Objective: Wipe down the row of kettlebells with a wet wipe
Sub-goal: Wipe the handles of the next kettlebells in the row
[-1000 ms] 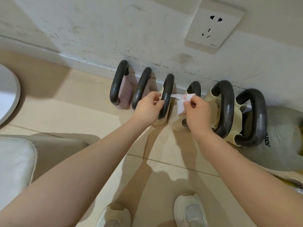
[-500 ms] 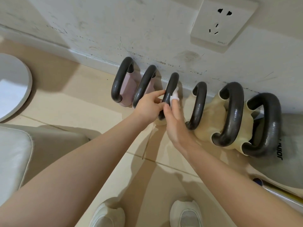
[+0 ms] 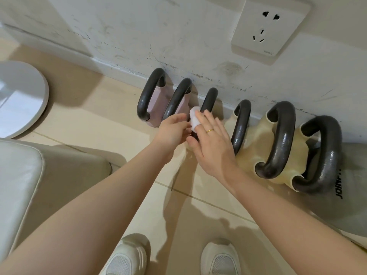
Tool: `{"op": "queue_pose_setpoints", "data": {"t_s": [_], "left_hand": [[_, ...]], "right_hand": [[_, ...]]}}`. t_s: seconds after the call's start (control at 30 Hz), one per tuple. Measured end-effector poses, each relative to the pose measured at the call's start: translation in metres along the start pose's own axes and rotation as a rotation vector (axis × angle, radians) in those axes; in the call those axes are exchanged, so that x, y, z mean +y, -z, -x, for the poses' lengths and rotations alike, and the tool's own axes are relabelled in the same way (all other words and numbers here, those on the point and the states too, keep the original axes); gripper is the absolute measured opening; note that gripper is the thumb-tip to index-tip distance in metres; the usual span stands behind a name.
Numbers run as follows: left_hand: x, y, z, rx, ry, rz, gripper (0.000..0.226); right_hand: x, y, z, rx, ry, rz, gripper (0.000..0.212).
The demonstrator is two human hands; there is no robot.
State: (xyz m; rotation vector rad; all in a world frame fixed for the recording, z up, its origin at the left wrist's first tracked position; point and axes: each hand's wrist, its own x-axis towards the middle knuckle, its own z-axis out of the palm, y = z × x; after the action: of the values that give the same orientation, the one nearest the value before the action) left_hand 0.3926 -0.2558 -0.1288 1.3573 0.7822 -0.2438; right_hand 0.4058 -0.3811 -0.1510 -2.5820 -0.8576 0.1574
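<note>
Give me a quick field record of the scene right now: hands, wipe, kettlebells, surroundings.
right hand: fingers straight, pressing the wet wipe onto the third handle
left hand: beside that handle; grip unclear
kettlebells: six against the wall; two pink, three cream, one grey
wall socket: above the row
shoes: bottom edge

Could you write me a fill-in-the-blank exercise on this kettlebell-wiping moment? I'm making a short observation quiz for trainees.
1. The row along the wall holds ___ dark looped kettlebell handles.
2. The right hand presses the white wet wipe against the ___ handle from the left.
3. A thin ___ ring sits on a finger of that hand.
4. The white wall socket has ___ plugged into it.

Missing words: six; third; gold; nothing
</note>
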Motion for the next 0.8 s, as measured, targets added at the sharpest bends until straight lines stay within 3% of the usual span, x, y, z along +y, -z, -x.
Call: {"op": "queue_pose_setpoints", "data": {"t_s": [0.07, 0.2, 0.4, 0.57, 0.67, 0.73, 0.8], "left_hand": [[-0.004, 0.006, 0.004, 0.043, 0.036, 0.097, 0.032], [-0.013, 0.014, 0.007, 0.096, 0.014, 0.053, 0.022], [-0.016, 0.011, 0.004, 0.105, -0.029, -0.031, 0.018], [-0.022, 0.012, 0.004, 0.101, -0.028, -0.053, 0.015], [-0.021, 0.014, 0.004, 0.088, 0.013, 0.022, 0.028], [-0.019, 0.015, 0.002, 0.091, 0.031, 0.087, 0.038], [-0.017, 0.015, -0.001, 0.105, 0.035, 0.103, 0.043]], "right_hand": [[0.005, 0.005, -0.013, 0.000, 0.081, 0.106, 0.065], [0.014, 0.010, -0.037, -0.011, 0.166, 0.159, 0.053], [0.021, -0.001, -0.019, -0.120, 0.635, 0.386, 0.043], [0.024, 0.002, -0.033, 0.039, 0.522, 0.458, 0.028], [0.024, -0.018, -0.023, -0.023, 0.612, 0.620, 0.014], [0.021, -0.021, -0.023, -0.080, 0.620, 0.664, 0.019], [0.011, -0.018, -0.020, -0.191, 0.624, 0.925, 0.032]]}}
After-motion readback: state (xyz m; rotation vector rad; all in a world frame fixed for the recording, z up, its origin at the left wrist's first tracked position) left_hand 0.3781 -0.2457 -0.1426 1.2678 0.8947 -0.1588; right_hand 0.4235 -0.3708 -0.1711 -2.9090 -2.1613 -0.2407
